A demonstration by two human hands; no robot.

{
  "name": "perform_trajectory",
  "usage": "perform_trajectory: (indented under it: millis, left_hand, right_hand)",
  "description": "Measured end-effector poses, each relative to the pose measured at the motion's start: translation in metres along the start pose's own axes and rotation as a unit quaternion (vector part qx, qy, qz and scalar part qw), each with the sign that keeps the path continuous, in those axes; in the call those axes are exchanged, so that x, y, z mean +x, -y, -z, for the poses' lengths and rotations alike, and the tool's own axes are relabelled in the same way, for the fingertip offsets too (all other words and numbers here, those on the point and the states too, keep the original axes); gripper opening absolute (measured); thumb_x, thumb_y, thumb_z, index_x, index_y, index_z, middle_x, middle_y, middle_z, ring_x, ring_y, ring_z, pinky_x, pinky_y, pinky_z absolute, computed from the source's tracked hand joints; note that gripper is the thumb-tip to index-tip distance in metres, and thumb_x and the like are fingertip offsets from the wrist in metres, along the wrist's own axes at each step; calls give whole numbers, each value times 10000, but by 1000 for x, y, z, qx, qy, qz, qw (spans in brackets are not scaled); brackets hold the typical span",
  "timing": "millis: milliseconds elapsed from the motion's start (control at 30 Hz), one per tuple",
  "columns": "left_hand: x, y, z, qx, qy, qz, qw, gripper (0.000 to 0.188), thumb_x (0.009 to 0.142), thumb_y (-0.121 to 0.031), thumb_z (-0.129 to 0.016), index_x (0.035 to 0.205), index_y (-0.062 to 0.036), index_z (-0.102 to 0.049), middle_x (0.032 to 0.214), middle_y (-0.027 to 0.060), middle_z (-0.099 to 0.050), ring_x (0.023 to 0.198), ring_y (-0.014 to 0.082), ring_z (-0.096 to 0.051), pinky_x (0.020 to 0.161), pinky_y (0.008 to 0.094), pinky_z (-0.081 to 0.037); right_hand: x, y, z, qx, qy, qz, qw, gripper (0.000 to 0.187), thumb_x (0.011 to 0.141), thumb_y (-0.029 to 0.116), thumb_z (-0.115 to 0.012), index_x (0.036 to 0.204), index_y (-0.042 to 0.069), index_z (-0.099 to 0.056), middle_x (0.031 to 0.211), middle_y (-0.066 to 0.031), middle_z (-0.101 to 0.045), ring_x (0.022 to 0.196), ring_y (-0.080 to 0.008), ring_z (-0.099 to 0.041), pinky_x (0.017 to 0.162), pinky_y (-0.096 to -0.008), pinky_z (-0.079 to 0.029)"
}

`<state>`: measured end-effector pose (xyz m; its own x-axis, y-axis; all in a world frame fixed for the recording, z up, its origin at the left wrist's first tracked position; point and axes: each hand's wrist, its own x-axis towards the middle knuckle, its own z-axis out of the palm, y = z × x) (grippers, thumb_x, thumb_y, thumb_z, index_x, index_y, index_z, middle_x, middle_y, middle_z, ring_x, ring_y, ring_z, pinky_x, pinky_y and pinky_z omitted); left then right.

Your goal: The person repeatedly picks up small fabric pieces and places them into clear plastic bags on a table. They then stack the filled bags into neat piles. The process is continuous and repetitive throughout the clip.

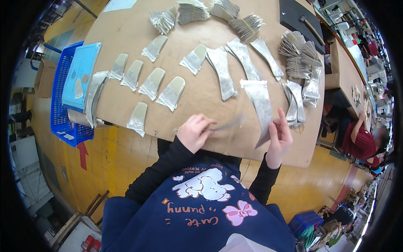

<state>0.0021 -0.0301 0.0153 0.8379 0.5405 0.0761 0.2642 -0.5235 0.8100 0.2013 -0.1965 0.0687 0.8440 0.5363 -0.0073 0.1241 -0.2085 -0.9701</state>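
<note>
My left hand (195,132) is closed, pinching a thin grey piece (228,124) that is smeared by motion above the table's near edge. On the right, a long curved grey piece of sheet material (259,103) with a pale top edge slants down to my right hand (280,138). My right thumb lies along the edge of its lower part while the index finger points up; the other fingers are partly hidden. Beyond it lie more long grey pieces, one pile (222,71) close to the left. Short round-topped pieces (172,92) lie in small stacks left of centre.
Banded bundles (245,26) of grey pieces stand along the far side, and more bundles (300,54) on the right. A hammer (311,29) rests on a black board (294,19). A blue crate (58,96) with a light-blue folder (82,71) is at the left edge. A co-worker sits far right.
</note>
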Motion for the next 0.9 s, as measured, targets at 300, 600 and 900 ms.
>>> perform_trajectory:
  millis: [300,600,900]
  left_hand:
    - [14,-32,-19,-475,-94,189,854,248,1067,-162,-462,1242,8,-507,1112,62,-607,1028,96,-562,922,255,-445]
    - [1,-42,-41,-575,-203,174,773,466,997,-135,-585,1389,6,-376,1253,103,-536,1149,164,-528,995,315,-421]
    - [-9,-19,-10,163,-353,-164,906,661,786,-194,-780,1377,-101,-502,1396,115,-524,1452,318,-313,1211,562,-82]
  right_hand:
    - [-42,6,-84,88,126,-32,988,419,921,-29,-638,1337,-22,-588,1044,-56,-634,887,-113,-603,804,-244,-500]
    - [-39,2,-96,-122,108,170,972,403,868,-46,-640,1262,39,-651,1019,-135,-660,896,-247,-644,764,-323,-509]
    - [-1,7,-68,-299,239,350,855,374,779,-5,-701,1147,63,-700,972,-84,-702,896,-262,-653,834,-381,-480]
